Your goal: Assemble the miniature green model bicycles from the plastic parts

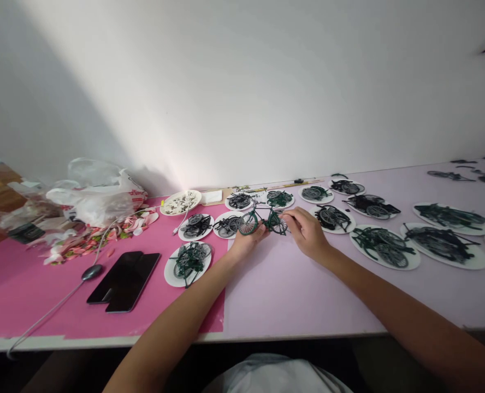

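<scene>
l hand [247, 243] & r hand [308, 232] pinch the thin-framed green bike [270, 219] btwn them, which could prob. bend or snap if r presses too hard.

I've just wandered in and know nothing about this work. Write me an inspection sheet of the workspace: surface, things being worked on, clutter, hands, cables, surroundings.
Surface: pink covering at left, pale lilac covering at right.
Job's things: green miniature bicycle in hand; white plates of dark green and black bicycle parts on both sides.
Clutter: plastic bag, pink petals, two overlapping phone-like devices.
Hands: left hand supports the bicycle from below; right hand has its fingertips at the rear wheel.
Cables: grey cable runs over the front edge at left.
Surroundings: plain pale wall behind.
</scene>
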The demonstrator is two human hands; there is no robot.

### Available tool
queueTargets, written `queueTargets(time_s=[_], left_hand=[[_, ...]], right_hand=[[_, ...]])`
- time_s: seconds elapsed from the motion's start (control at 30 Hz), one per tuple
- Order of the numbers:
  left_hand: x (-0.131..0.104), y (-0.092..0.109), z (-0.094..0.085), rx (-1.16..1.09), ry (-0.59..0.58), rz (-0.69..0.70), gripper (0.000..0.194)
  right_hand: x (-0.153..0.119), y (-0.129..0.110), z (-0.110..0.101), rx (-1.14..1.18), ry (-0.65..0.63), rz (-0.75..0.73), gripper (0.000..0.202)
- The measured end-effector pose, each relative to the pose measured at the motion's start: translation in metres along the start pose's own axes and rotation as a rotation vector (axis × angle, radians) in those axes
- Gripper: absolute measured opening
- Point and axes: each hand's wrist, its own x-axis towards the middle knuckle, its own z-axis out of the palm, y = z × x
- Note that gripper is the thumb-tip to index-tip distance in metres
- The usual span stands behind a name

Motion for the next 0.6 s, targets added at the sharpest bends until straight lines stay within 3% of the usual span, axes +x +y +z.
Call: queueTargets(time_s=[0.3,0.6], left_hand=[[-0.004,0.005,-0.001,0.403,0.115,0.133,0.036],[-0.006,0.009,0.005,0.431,0.143,0.140,0.032]], right_hand=[[-0.004,0.010,0.009,-0.128,-0.083,-0.030,0.019],[-0.005,0.011,0.009,-0.159,-0.117,-0.034,0.016]])
